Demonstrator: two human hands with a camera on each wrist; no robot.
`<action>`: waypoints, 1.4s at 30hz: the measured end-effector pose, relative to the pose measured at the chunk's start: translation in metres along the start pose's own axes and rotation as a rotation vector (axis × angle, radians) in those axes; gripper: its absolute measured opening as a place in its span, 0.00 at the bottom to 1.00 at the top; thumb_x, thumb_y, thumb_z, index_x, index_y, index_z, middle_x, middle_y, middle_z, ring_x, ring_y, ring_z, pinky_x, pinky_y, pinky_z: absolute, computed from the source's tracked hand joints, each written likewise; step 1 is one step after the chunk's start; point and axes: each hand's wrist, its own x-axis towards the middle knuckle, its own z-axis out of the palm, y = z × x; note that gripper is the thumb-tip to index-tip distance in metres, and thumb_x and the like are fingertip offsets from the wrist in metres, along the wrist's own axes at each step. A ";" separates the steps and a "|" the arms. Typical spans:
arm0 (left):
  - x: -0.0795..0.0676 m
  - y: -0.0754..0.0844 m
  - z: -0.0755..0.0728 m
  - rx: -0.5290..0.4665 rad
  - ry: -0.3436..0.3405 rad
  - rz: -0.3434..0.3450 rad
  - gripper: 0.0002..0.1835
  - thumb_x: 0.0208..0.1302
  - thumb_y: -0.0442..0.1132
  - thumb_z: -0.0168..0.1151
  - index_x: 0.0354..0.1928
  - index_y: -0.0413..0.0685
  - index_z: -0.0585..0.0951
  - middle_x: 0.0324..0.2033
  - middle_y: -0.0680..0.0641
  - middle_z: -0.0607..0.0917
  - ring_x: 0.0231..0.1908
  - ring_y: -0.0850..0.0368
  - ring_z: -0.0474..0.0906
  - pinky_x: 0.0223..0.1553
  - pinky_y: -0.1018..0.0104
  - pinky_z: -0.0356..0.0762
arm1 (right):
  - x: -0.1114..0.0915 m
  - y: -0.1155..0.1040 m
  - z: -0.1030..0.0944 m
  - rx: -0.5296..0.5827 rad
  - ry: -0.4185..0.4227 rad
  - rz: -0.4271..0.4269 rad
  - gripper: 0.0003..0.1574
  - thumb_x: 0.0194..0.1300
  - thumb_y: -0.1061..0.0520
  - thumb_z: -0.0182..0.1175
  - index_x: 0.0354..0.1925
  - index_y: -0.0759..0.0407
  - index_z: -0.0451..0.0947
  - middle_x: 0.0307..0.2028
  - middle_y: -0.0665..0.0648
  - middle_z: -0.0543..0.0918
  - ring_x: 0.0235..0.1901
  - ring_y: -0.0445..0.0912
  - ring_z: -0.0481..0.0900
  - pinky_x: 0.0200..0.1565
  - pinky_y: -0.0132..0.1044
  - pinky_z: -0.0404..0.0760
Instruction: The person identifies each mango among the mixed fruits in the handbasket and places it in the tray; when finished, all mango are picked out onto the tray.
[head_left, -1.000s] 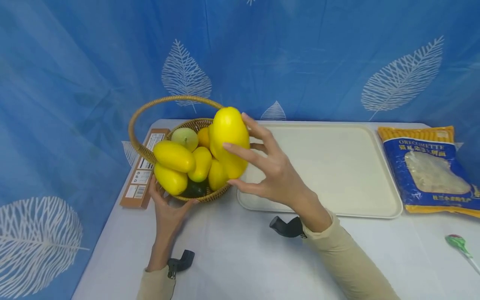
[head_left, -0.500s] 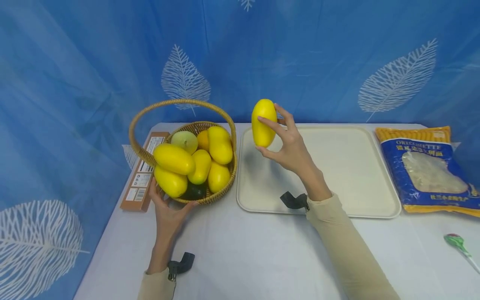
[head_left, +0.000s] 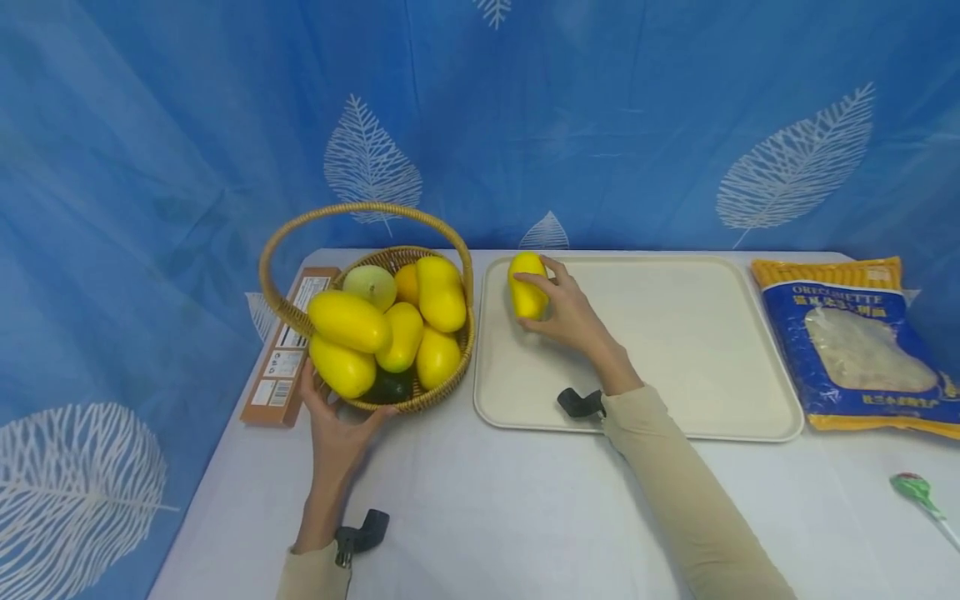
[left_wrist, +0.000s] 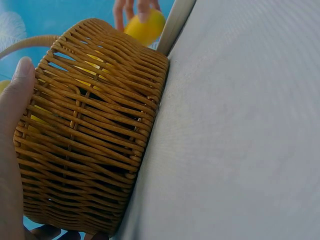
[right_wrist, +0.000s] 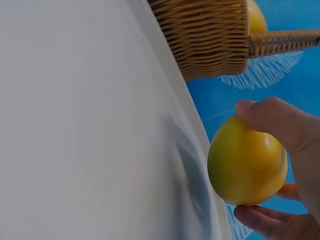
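Lower since half a second ago, the held yellow fruit [head_left: 528, 287] has come down, in the head view, to the left end of the tray [head_left: 660, 350], pinched by the right hand [head_left: 573, 317]; the left hand [head_left: 337, 437] stays on the basket [head_left: 423, 403]. Setting-down seems the step in hand; next calls for lowering it fully and spreading the fingers. Counted in the basket: at least five yellow fruits [head_left: 348, 321], one pale green fruit [head_left: 370, 287], one orange fruit [head_left: 407, 284], one dark fruit [head_left: 390, 386]. Beyond: one box [head_left: 279, 375], one bag [head_left: 855, 342], one lollipop [head_left: 911, 485]. Left wrist view: thumb and fingers grip the basket's opposite sides. Right wrist view: thumb and fingers clasp the held fruit, apparently just above the tray.
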 end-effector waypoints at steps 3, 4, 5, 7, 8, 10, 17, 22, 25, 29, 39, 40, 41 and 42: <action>-0.001 0.000 0.000 0.004 0.002 0.004 0.65 0.41 0.27 0.75 0.77 0.48 0.42 0.75 0.44 0.51 0.68 0.46 0.55 0.62 0.35 0.59 | -0.001 0.001 0.004 -0.004 -0.017 0.002 0.41 0.55 0.54 0.73 0.66 0.50 0.70 0.74 0.69 0.53 0.62 0.66 0.68 0.61 0.61 0.72; -0.001 0.000 0.000 0.006 0.003 0.006 0.65 0.41 0.27 0.75 0.77 0.47 0.42 0.75 0.43 0.51 0.69 0.45 0.54 0.62 0.34 0.59 | -0.001 0.001 0.006 -0.007 -0.020 0.002 0.41 0.55 0.54 0.73 0.66 0.50 0.70 0.74 0.69 0.53 0.63 0.67 0.67 0.61 0.61 0.71; -0.001 0.001 0.000 0.009 0.002 0.005 0.65 0.41 0.27 0.75 0.77 0.47 0.41 0.75 0.43 0.51 0.69 0.45 0.54 0.63 0.34 0.58 | -0.001 0.001 0.006 -0.010 -0.023 0.005 0.41 0.55 0.53 0.73 0.66 0.50 0.70 0.74 0.69 0.53 0.63 0.67 0.66 0.62 0.61 0.71; -0.001 0.001 0.000 0.016 0.003 0.003 0.65 0.41 0.27 0.75 0.77 0.45 0.41 0.75 0.41 0.50 0.69 0.42 0.54 0.63 0.33 0.58 | -0.001 0.002 0.008 -0.018 -0.025 0.007 0.41 0.56 0.53 0.73 0.66 0.50 0.70 0.74 0.69 0.53 0.65 0.68 0.64 0.63 0.61 0.70; 0.000 0.001 0.000 0.019 0.003 0.002 0.65 0.41 0.27 0.75 0.77 0.45 0.41 0.75 0.41 0.50 0.69 0.42 0.54 0.63 0.32 0.57 | -0.001 0.002 0.009 -0.022 -0.027 0.010 0.41 0.56 0.52 0.72 0.67 0.49 0.70 0.74 0.69 0.52 0.65 0.68 0.63 0.63 0.61 0.69; 0.000 0.001 0.001 0.021 0.005 0.000 0.65 0.41 0.26 0.75 0.77 0.45 0.41 0.75 0.40 0.50 0.69 0.41 0.54 0.63 0.32 0.57 | -0.001 0.001 0.009 -0.034 -0.036 0.021 0.41 0.57 0.51 0.71 0.68 0.48 0.69 0.75 0.68 0.51 0.67 0.69 0.61 0.65 0.62 0.67; 0.000 -0.001 0.000 0.005 0.002 0.005 0.66 0.40 0.27 0.76 0.77 0.46 0.41 0.75 0.42 0.51 0.69 0.43 0.54 0.63 0.33 0.58 | -0.001 0.000 0.011 -0.065 -0.066 0.064 0.41 0.62 0.46 0.67 0.71 0.45 0.66 0.76 0.67 0.48 0.69 0.71 0.58 0.66 0.65 0.63; 0.000 -0.001 -0.001 -0.002 -0.003 0.008 0.66 0.41 0.28 0.76 0.77 0.47 0.41 0.75 0.46 0.50 0.69 0.43 0.54 0.63 0.34 0.58 | -0.001 0.001 0.013 -0.073 -0.058 0.070 0.40 0.63 0.45 0.66 0.71 0.43 0.65 0.76 0.66 0.48 0.68 0.71 0.60 0.64 0.66 0.66; 0.000 -0.001 -0.001 0.000 -0.004 0.011 0.65 0.42 0.28 0.76 0.77 0.46 0.41 0.75 0.45 0.50 0.70 0.43 0.53 0.64 0.33 0.57 | -0.002 0.001 0.012 -0.071 -0.065 0.071 0.41 0.63 0.45 0.66 0.71 0.43 0.64 0.76 0.66 0.46 0.68 0.71 0.59 0.63 0.67 0.65; 0.000 -0.001 -0.002 -0.004 -0.002 0.019 0.65 0.42 0.27 0.75 0.77 0.46 0.41 0.75 0.44 0.50 0.69 0.43 0.53 0.64 0.34 0.57 | -0.001 -0.002 0.011 -0.078 -0.065 0.064 0.42 0.63 0.45 0.66 0.72 0.44 0.64 0.77 0.65 0.45 0.69 0.71 0.57 0.63 0.69 0.64; 0.000 -0.003 -0.004 -0.013 -0.001 0.024 0.65 0.42 0.27 0.76 0.77 0.44 0.41 0.76 0.43 0.50 0.70 0.42 0.53 0.64 0.34 0.58 | 0.000 -0.049 -0.002 -0.021 0.175 -0.326 0.41 0.59 0.51 0.71 0.68 0.49 0.69 0.74 0.60 0.59 0.71 0.58 0.60 0.64 0.57 0.71; 0.000 -0.003 -0.004 -0.015 -0.005 0.022 0.65 0.42 0.27 0.76 0.77 0.44 0.41 0.76 0.44 0.50 0.70 0.42 0.53 0.64 0.34 0.58 | -0.001 -0.058 -0.003 0.008 0.196 -0.384 0.41 0.57 0.52 0.72 0.67 0.51 0.70 0.73 0.60 0.61 0.70 0.57 0.62 0.64 0.56 0.72; 0.001 -0.003 -0.003 -0.016 -0.009 0.019 0.65 0.42 0.28 0.76 0.77 0.45 0.41 0.75 0.44 0.50 0.70 0.42 0.53 0.64 0.34 0.58 | -0.002 -0.067 -0.004 0.036 0.211 -0.435 0.41 0.56 0.53 0.73 0.66 0.52 0.71 0.72 0.61 0.63 0.69 0.57 0.63 0.64 0.55 0.72; 0.001 -0.003 -0.003 -0.016 -0.012 0.018 0.65 0.42 0.28 0.76 0.77 0.45 0.42 0.75 0.44 0.51 0.70 0.42 0.53 0.64 0.34 0.58 | -0.003 -0.075 -0.003 0.062 0.221 -0.483 0.41 0.54 0.54 0.74 0.66 0.53 0.72 0.71 0.62 0.65 0.68 0.57 0.65 0.63 0.54 0.73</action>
